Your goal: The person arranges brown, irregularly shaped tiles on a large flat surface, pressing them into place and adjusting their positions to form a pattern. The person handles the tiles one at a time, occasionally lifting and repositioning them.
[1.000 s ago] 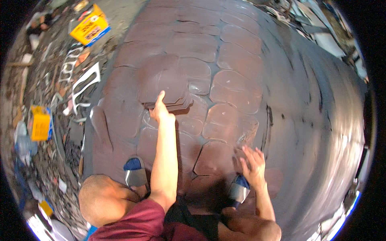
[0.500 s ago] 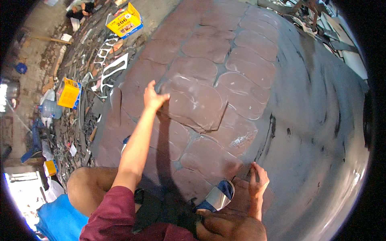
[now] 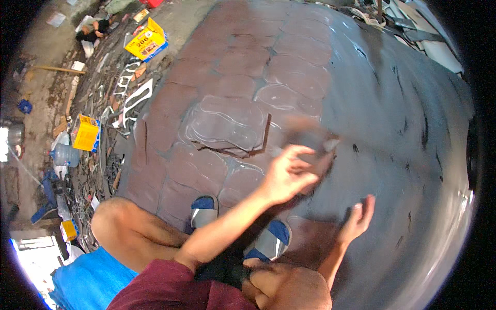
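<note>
Flat brown pieces with rounded corners and faint sole-shaped outlines (image 3: 243,186) lie in rows over a dark sheet. A thicker, shiny piece or small stack (image 3: 227,124) sits raised among them, its dark edge showing. My left hand (image 3: 289,175) reaches across to the right, thumb and fingers apart. Just beyond its fingertips is a dark brown flat piece (image 3: 310,139), smeared by motion; whether they touch is unclear. My right hand (image 3: 356,219) hovers at the right with fingers stretched out, nothing in it, over the grey sheet (image 3: 398,206).
My feet in blue and grey sandals (image 3: 271,240) rest on the brown pieces. At the left are scraps, yellow boxes (image 3: 86,133) and a water jug (image 3: 64,155). Another person (image 3: 93,33) sits far left. White boards (image 3: 429,46) lie at the back right.
My left hand has swung right from the raised brown piece to the blurred one. My right hand has lifted and opened out. The view has shifted a little, showing both sandals.
</note>
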The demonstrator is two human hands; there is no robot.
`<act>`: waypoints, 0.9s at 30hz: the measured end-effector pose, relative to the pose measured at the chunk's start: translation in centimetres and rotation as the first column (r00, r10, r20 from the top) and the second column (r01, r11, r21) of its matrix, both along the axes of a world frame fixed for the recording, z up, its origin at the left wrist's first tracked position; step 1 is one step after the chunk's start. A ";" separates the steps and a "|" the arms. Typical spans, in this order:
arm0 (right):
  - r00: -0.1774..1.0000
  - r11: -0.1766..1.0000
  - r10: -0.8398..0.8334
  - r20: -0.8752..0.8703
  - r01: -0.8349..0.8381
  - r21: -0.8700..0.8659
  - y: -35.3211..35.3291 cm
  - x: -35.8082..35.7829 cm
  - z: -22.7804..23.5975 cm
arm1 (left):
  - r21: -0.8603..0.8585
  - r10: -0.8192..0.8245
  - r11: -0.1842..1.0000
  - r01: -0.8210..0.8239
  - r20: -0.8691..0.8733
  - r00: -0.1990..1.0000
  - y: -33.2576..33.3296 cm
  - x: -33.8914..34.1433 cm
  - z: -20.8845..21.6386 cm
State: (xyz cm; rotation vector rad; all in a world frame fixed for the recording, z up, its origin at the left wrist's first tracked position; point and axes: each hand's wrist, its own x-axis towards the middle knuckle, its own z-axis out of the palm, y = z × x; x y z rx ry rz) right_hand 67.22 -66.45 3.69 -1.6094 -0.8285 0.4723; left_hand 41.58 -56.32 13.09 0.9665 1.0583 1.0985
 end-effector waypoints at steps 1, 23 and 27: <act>0.988 0.996 -0.089 -0.126 0.090 0.001 1.2 0.9 2.1 | -0.063 0.004 0.998 0.001 0.092 0.996 -0.9 2.5 0.9; 0.983 0.880 0.184 -0.010 -0.169 -0.445 -1.1 5.0 -1.0 | -0.318 0.026 0.930 -0.183 -0.442 0.897 -10.4 2.6 -17.4; 0.970 0.849 0.229 0.086 -0.156 -0.504 -1.4 6.4 -1.9 | -0.123 0.044 0.981 -0.153 -0.620 0.783 -10.6 3.7 -16.4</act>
